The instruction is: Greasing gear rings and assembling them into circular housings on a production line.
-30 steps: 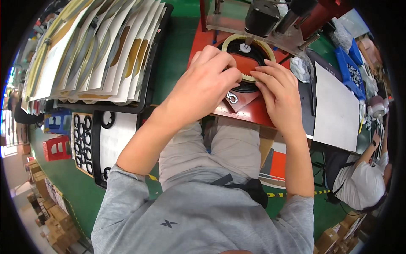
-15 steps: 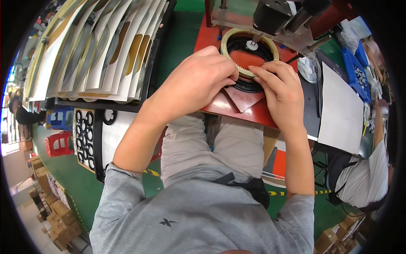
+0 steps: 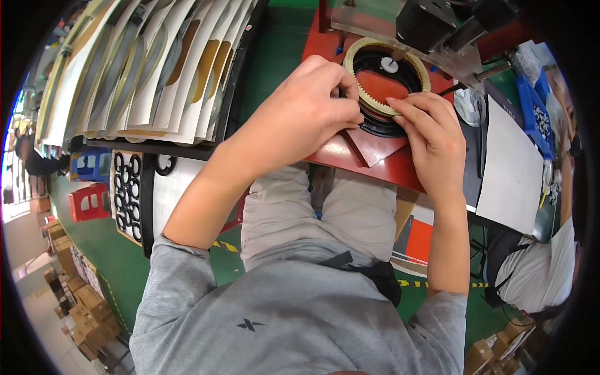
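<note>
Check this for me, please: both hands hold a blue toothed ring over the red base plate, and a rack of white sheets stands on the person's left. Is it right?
Not quite. The toothed ring is pale yellow, not blue, as the head view shows. The rest holds: the left hand and the right hand are both on it over the red base plate, and the rack of white sheets stands on the person's left.

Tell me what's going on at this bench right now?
A seated person works at a red work plate with both bare hands. The left hand and right hand pinch the near edge of a tan toothed ring that lies over a black round fixture. A motor-like unit stands just behind it. White sheets with ring shapes fan out to the left, and black rings sit on a board below them.
</note>
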Demonstrator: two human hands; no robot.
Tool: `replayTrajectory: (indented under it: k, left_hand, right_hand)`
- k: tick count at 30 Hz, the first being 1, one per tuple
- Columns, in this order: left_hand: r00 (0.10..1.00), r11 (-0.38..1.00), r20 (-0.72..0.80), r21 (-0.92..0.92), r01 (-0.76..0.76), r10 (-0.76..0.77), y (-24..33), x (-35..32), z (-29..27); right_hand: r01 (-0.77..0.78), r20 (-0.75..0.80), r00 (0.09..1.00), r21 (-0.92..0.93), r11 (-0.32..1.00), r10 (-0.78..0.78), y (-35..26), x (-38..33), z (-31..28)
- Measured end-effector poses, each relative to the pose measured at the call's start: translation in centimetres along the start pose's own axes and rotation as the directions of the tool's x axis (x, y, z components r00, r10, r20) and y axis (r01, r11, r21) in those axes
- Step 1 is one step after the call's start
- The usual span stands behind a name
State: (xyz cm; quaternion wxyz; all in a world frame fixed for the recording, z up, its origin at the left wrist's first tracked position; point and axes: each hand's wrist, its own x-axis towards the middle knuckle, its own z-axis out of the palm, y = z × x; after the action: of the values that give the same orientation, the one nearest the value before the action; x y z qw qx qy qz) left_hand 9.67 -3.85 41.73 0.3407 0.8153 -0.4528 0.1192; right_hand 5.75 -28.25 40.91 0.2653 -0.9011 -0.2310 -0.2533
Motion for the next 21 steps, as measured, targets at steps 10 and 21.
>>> replayTrajectory:
  k: [10,21]
  left_hand:
    - [0.982,0.983,-0.162,0.138,0.119,-0.096,2.2,-2.7,1.5]
    - [0.952,0.975,-0.241,0.074,0.211,-0.188,2.2,-4.6,3.3]
  right_hand:
    - [0.052,0.050,0.997,-0.027,0.998,-0.051,0.1,0.3,-0.5]
    - [0.093,0.011,0.996,-0.204,0.975,-0.093,-2.7,-0.6,0.1]
